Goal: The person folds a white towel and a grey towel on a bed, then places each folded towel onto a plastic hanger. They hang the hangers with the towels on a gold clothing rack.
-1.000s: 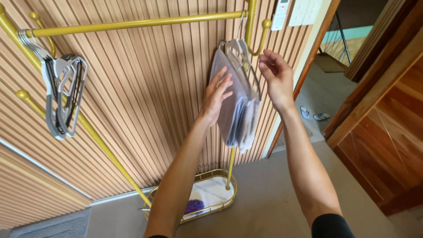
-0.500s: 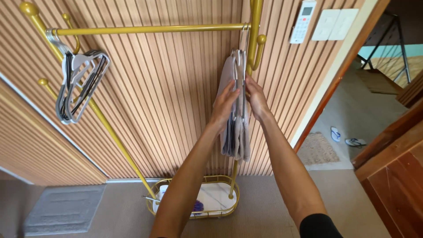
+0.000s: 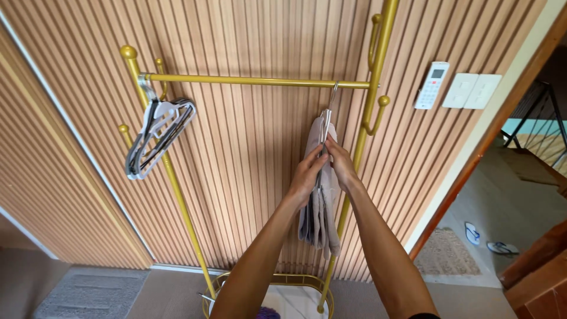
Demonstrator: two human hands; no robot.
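On gold rail: both hands [image 3: 323, 168] pinch limp grey cloths [image 3: 319, 218].

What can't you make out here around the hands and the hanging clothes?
- Head view: left hand and right hand cover the hanger shoulders; the grip is hidden.
- Garments: folds overlap, so their number and kind are unclear.
- Rack base: cut off by the bottom edge and the arms.
- Empty hangers: bunched, count unclear.
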